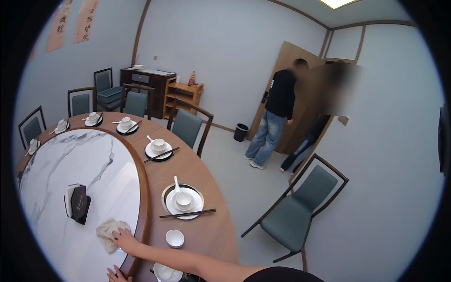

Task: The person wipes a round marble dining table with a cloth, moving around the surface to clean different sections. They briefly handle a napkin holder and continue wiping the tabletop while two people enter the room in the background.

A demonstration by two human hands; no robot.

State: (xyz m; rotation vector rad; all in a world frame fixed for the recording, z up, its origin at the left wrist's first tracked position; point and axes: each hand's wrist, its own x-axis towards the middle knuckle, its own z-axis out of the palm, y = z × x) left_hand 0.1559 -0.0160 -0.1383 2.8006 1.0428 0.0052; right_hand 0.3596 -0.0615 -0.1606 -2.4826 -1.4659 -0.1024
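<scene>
My right hand presses a beige cloth onto the marble-patterned turntable of a round dining table, close to its wooden rim. At the bottom edge of the view, my left hand rests with spread fingers on the turntable's rim, holding nothing visible; part of it is cut off. A black napkin holder with white napkins stands on the turntable beyond the cloth. Under my right forearm sits a white bowl with a spoon, partly hidden. Another white bowl stands on the wooden table border.
Place settings with plates, bowls, spoons and chopsticks line the border. A green chair stands at the right wall, others around the far side. Two people are near the door, beside a black bin. A wooden cart stands behind.
</scene>
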